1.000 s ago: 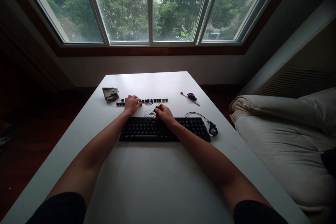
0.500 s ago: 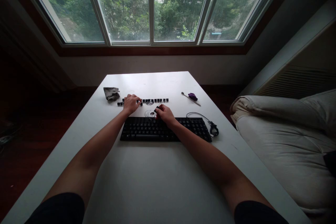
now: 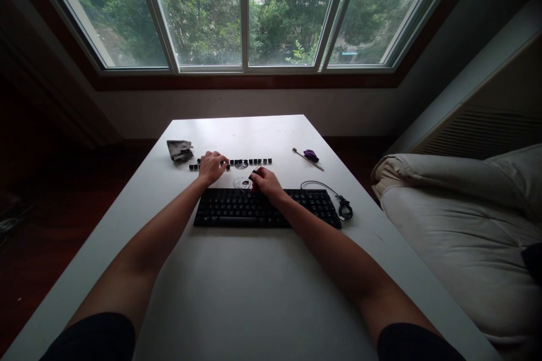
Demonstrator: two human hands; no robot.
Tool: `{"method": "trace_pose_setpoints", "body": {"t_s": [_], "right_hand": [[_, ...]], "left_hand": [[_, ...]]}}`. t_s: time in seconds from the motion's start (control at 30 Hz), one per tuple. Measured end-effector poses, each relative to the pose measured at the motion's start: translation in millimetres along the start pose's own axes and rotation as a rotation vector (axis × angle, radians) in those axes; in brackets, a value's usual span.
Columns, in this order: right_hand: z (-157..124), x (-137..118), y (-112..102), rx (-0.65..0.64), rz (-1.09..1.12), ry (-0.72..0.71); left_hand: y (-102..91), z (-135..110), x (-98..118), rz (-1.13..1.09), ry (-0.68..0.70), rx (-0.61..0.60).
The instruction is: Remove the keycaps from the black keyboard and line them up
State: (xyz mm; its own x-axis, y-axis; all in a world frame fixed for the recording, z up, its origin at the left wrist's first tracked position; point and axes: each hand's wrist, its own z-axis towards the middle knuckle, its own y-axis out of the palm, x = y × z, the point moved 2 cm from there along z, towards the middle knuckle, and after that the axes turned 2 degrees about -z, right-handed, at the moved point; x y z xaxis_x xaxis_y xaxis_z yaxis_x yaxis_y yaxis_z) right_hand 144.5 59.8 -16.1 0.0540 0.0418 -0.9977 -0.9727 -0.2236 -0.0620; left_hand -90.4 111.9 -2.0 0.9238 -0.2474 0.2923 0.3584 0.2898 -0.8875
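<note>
My left hand (image 3: 210, 167) is over the left part of two rows of loose black keycaps (image 3: 254, 161), with its fingers bent and closed at a keycap that they mostly hide. In my right hand (image 3: 266, 181) is a small keycap puller (image 3: 253, 175) with a dark handle and thin wires, pinched between thumb and fingers. This hand is just above the back edge of a black keyboard (image 3: 237, 207). Beside its fingertips lies a clear round dish (image 3: 241, 183). Another clear round piece (image 3: 241, 166) lies among the keycaps.
A grey cloth (image 3: 180, 150) lies at the far left of the white table (image 3: 254, 287). On the right are a thin brush-like stick (image 3: 307, 159), a purple cloth (image 3: 311, 155) and the keyboard's coiled cable (image 3: 345, 208). A pale sofa (image 3: 457, 237) stands beside the table.
</note>
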Motion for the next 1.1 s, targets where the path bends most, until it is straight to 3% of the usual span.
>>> {"method": "trace_pose_setpoints", "body": {"t_s": [0.17,0.33,0.57,0.83,1.1], "right_hand": [[4.3,-11.6,-9.4,-0.015,-0.175,-0.108],[5.1,-23.8,-18.3,-0.125,-0.402,-0.214],[-0.5,-33.1,-19.4,-0.203,-0.575,-0.292],[-4.1,-36.9,-14.8,-0.217,-0.665,-0.391],[-10.2,-46.9,-14.1,-0.437,-0.696,-0.444]], "left_hand": [[-4.9,-8.0,14.8,-0.047,0.08,-0.011],[-6.7,-19.2,38.5,-0.125,0.28,-0.213],[-14.9,-38.8,64.1,-0.187,0.479,-0.403],[-12.5,-45.8,66.8,-0.229,0.436,-0.387],[-9.8,-49.2,63.5,-0.211,0.414,-0.362]]}}
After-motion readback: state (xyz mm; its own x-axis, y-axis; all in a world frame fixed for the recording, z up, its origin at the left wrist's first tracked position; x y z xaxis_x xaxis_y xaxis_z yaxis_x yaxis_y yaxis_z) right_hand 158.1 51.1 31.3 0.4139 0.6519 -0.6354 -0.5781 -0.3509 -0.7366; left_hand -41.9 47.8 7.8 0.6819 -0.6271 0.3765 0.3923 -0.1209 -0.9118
